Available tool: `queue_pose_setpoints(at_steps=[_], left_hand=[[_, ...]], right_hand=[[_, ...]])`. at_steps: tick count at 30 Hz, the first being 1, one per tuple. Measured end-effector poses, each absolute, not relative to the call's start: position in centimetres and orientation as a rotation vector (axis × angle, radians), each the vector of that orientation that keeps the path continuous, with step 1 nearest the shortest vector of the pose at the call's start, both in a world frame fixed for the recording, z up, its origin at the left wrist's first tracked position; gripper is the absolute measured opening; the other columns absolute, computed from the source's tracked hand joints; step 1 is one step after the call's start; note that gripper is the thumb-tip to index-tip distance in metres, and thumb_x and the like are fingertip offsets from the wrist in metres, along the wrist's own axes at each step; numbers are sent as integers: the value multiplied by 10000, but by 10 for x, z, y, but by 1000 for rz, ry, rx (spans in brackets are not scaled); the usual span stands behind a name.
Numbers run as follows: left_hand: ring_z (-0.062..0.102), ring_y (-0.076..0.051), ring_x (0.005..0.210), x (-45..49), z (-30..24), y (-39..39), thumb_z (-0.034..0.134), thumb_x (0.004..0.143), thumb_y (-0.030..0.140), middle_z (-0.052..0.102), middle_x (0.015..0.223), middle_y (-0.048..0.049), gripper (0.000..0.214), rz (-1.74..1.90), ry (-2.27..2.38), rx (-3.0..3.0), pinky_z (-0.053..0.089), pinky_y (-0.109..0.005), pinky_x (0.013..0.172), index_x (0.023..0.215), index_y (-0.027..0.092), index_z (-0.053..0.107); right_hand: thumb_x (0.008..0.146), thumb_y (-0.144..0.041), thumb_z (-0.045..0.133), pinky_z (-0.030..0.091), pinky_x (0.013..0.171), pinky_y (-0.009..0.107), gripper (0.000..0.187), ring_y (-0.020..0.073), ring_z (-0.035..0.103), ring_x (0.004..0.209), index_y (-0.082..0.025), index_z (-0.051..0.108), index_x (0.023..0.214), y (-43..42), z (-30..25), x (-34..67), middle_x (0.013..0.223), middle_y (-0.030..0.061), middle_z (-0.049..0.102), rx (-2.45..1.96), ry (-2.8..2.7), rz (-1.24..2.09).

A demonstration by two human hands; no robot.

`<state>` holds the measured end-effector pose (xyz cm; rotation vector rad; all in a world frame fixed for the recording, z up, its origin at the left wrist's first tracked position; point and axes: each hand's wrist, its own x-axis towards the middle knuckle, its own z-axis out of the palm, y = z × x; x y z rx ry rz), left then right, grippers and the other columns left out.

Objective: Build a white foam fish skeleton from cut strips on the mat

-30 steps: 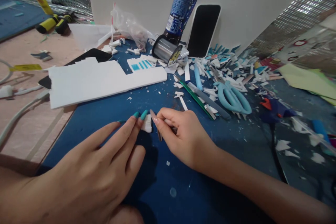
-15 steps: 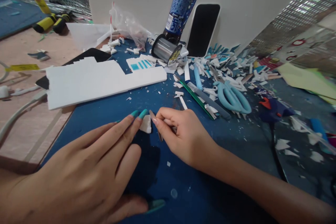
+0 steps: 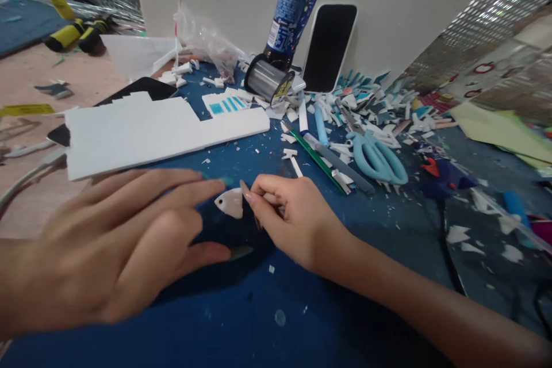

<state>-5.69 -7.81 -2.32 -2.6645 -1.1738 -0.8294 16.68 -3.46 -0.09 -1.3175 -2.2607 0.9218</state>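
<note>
A small white piece shaped like a fish head (image 3: 230,204), with a black dot near its pointed left end, lies flat on the blue work surface (image 3: 207,322). My right hand (image 3: 297,221) is closed just to its right, pinching a thin metal blade (image 3: 244,187) whose tip is close to the piece's upper right corner; most of the blade is hidden by my fingers. To the left, my left hand (image 3: 125,241) is slightly blurred, with long teal nails. Its fingers and thumb are apart and hold nothing, the fingertips just above and left of the piece.
Behind lie a white foam board (image 3: 142,132), a green pen-like tool (image 3: 317,155), a grey-blue one (image 3: 340,164) and light blue scissors (image 3: 379,158). A wire spool (image 3: 267,77), a bottle (image 3: 293,17) and a phone (image 3: 330,49) stand among scraps. At right is a glue gun (image 3: 444,178).
My left hand has lifted off the white piece and drawn left, uncovering its pointed end and black dot. My right hand stays beside it with the blade. The view has shifted slightly.
</note>
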Motion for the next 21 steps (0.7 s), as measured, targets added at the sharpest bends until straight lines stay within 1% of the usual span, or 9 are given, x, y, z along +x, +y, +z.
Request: queue_pose_setpoints(at_steps=[1, 2, 3, 5, 7, 9, 13, 17, 21], left_hand=[[617, -202, 1083, -58, -22, -83, 657, 801, 376, 588, 1255, 89, 130, -767, -1029, -2620, 522, -361, 971, 834, 268, 592], [612, -186, 1073, -60, -21, -87, 633, 820, 354, 570, 1280, 86, 89, -733, -916, -2592, 502, -344, 996, 848, 274, 609], [593, -192, 1098, -60, -20, -91, 576, 855, 322, 570, 1283, 69, 69, -714, -896, -2566, 474, -358, 1028, 861, 274, 625], [540, -202, 1174, -62, -20, -95, 448, 904, 295, 574, 1281, 45, 206, -638, -814, -2576, 391, -373, 1106, 934, 292, 652], [472, -208, 1260, -63, -20, -97, 417, 898, 272, 567, 1295, 56, 263, -566, -739, -2589, 263, -381, 1180, 1009, 317, 651], [392, -221, 1335, -64, -21, -97, 396, 893, 266, 556, 1312, 60, 293, -545, -744, -2581, 188, -392, 1202, 1050, 316, 639], [291, -237, 1396, -66, -22, -96, 355, 902, 296, 536, 1340, 56, 329, -531, -741, -2566, 161, -393, 1206, 1107, 298, 612], [279, -228, 1401, -67, -23, -96, 420, 856, 257, 543, 1338, 55, 327, -519, -763, -2592, 155, -360, 1207, 1124, 292, 604], [262, -238, 1408, -66, -24, -98, 469, 836, 262, 521, 1367, 36, 305, -513, -770, -2612, 156, -370, 1207, 1106, 275, 610]], right_hand=[[866, -190, 473, 215, 483, 239, 303, 62, 322, 406, -188, 384, 576, -34, -1, 167, 431, -57, 408, -1324, -2263, 922], [868, -194, 473, 211, 483, 242, 312, 62, 324, 407, -187, 380, 570, -34, -1, 167, 431, -54, 417, -1329, -2265, 918], [869, -195, 473, 208, 484, 244, 319, 61, 323, 407, -187, 375, 566, -34, -1, 167, 427, -53, 417, -1333, -2265, 915], [865, -193, 479, 206, 485, 244, 326, 59, 315, 405, -186, 364, 560, -34, -1, 167, 413, -59, 398, -1331, -2265, 914], [862, -187, 482, 207, 485, 243, 320, 57, 312, 406, -186, 366, 564, -34, -1, 167, 413, -63, 392, -1323, -2262, 920], [861, -183, 482, 207, 485, 242, 311, 57, 317, 409, -185, 374, 569, -34, -1, 167, 418, -62, 405, -1317, -2259, 931], [867, -191, 473, 205, 485, 243, 307, 58, 317, 413, -185, 382, 574, -34, -1, 167, 421, -61, 412, -1314, -2255, 937], [873, -201, 465, 198, 483, 245, 322, 57, 301, 409, -190, 356, 570, -34, 0, 166, 416, -67, 372, -1312, -2270, 937], [875, -198, 463, 194, 480, 247, 330, 55, 277, 404, -192, 343, 568, -35, 1, 167, 418, -73, 342, -1315, -2271, 937]])
